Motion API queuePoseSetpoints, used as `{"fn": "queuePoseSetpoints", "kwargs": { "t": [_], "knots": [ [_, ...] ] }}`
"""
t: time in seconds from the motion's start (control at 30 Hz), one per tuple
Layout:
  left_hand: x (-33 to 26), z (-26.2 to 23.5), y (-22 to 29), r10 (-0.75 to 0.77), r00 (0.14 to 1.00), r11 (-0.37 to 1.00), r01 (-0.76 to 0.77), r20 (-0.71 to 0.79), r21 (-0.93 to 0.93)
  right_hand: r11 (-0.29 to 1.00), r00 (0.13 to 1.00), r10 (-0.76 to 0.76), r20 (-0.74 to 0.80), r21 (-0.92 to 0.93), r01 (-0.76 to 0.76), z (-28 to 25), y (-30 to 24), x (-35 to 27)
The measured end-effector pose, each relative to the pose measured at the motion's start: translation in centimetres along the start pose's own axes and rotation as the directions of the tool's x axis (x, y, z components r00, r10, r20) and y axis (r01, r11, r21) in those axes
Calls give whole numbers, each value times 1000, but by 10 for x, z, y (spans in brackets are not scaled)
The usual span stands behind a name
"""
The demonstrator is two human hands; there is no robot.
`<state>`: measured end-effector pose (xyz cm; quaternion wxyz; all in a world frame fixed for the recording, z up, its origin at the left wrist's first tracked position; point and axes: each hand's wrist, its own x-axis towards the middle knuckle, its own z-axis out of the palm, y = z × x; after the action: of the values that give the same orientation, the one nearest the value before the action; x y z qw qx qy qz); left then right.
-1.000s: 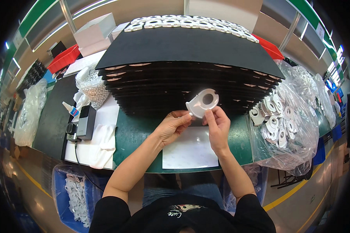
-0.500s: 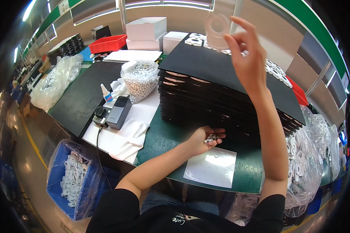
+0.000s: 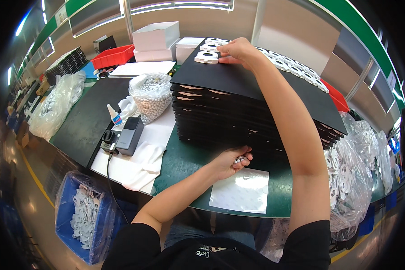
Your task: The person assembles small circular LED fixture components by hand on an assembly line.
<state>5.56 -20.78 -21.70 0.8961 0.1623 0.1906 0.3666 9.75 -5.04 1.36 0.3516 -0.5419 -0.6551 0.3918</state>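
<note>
Head view: below centre, the left grip (image 3: pixel 231 164) curls around pale beads (image 3: pixel 240 159) over the tabletop (image 3: pixel 177 164); at upper centre, the right grip (image 3: pixel 241 50) meets a white ring part (image 3: pixel 205 60) on a black board (image 3: pixel 238 80), pinching or loose, unclear.

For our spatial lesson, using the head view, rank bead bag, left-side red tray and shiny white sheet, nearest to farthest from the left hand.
1. Shiny white sheet: by the left hand, toward the body.
2. Bead bag: left, farther back.
3. Left-side red tray: farther left and back.
</note>
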Motion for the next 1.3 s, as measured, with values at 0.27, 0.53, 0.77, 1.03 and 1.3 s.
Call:
{"fn": "queuePoseSetpoints", "kwargs": {
  "t": [0.27,0.53,0.77,1.03,1.3],
  "knots": [
    [-9,11,4,20,998,997,-15,-65,76,718,701,-663,-262,45,695,-58,23,-122],
    [-4,16,-4,102,995,992,-101,-5,73,713,-2,-505,-863,-419,562,-159,165,-259],
    [-5,12,-7,110,993,981,-103,-36,163,667,833,-171,-527,-684,-296,-166,293,-291],
    [-7,16,-4,100,995,985,-101,13,139,584,844,-221,-488,-759,-286,-172,315,-287],
    [-6,17,-4,112,994,981,-109,-9,159,554,841,-171,-513,-756,-349,-159,284,-304]
  ]
}}
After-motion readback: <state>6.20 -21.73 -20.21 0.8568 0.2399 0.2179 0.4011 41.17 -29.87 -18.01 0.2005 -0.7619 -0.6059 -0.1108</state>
